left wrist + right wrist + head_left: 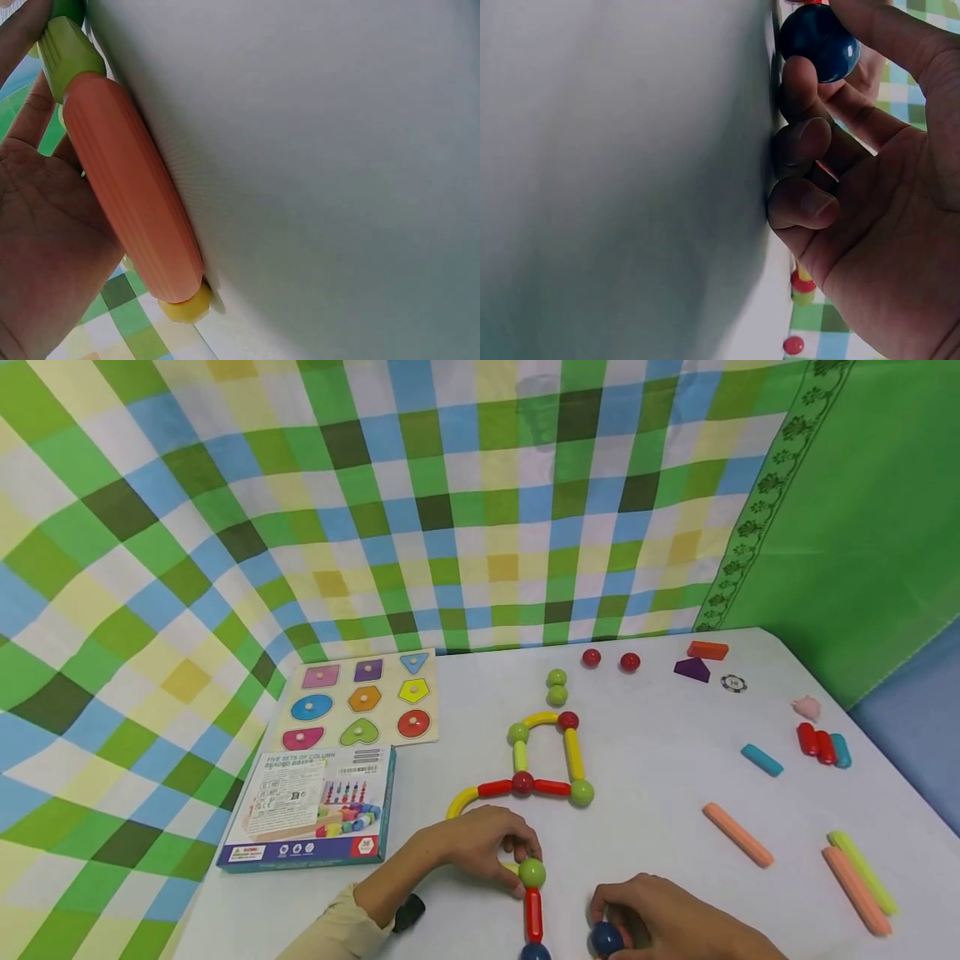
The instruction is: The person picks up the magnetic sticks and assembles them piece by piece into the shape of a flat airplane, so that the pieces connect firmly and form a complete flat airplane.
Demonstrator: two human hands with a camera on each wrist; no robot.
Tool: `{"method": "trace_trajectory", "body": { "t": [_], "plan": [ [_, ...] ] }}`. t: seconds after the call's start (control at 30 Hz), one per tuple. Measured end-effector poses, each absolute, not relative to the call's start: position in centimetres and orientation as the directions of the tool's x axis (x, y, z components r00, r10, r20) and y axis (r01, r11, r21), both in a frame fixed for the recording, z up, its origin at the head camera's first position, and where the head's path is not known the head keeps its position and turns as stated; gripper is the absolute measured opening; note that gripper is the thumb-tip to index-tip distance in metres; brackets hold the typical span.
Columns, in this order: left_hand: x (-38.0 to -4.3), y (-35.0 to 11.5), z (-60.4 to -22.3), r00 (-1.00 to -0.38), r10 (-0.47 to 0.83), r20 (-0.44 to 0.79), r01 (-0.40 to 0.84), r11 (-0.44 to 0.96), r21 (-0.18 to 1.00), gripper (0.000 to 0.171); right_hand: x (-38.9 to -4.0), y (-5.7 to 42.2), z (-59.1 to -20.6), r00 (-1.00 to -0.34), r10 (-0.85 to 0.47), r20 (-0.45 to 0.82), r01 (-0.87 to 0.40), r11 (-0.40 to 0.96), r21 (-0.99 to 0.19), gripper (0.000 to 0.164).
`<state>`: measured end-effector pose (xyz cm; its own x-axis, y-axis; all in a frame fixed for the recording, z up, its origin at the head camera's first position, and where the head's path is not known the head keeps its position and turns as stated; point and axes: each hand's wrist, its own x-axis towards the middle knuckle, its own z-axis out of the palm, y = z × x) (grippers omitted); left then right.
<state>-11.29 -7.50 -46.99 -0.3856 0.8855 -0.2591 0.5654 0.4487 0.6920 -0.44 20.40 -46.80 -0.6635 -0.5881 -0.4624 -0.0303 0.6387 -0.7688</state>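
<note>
In the head view my left hand (491, 847) pinches a glossy green ball (532, 872) low in the middle. A red rod (533, 914) runs from that ball down to a blue ball (536, 952) cut by the frame edge. The left wrist view shows a light green rod end (71, 56), an orange rod (135, 187) and a yellow end (187, 304) in line beside the palm; the hand partly hides this chain from above. My right hand (660, 918) holds another blue ball (606, 937) between thumb and fingers, close to the white table.
A shape of rods and balls, with a red ball (522, 783) at its junction, lies beyond my left hand. To the left are a shape puzzle board (431, 693) and a boxed bead set (300, 852). Loose orange rods (738, 835) and several small pieces lie rightward.
</note>
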Motion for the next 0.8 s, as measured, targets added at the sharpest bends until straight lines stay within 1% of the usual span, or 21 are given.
{"method": "trace_trajectory", "body": {
  "t": [0.23,0.33,0.4,0.53,0.67,0.8],
  "plan": [
    [-11.2,-7.4,-46.4,-0.373,0.889,-0.266,0.569,0.446,0.691,0.037,-0.2,20.1,-46.6,-0.668,-0.581,-0.464,-0.013,0.633,-0.774,0.026],
    [-10.5,-7.0,-45.9,-0.366,0.902,-0.227,0.607,0.417,0.677,0.037,-0.2,20.1,-46.7,-0.664,-0.591,-0.458,-0.010,0.620,-0.785,0.026],
    [-9.7,-6.5,-45.6,-0.350,0.916,-0.195,0.648,0.387,0.656,0.033,-0.2,20.1,-46.7,-0.663,-0.598,-0.451,-0.020,0.615,-0.788,0.026],
    [-7.7,-5.5,-45.4,-0.268,0.948,-0.173,0.750,0.318,0.580,0.025,-0.3,20.2,-46.9,-0.660,-0.620,-0.424,-0.050,0.599,-0.799,0.024],
    [-6.0,-4.4,-45.7,-0.175,0.958,-0.227,0.837,0.266,0.479,0.019,-0.3,20.3,-46.9,-0.661,-0.629,-0.408,-0.055,0.583,-0.810,0.023],
    [-4.9,-3.5,-46.1,-0.126,0.953,-0.276,0.885,0.233,0.403,0.014,-0.2,20.2,-46.9,-0.662,-0.636,-0.397,-0.044,0.562,-0.826,0.022]
  ]
}}
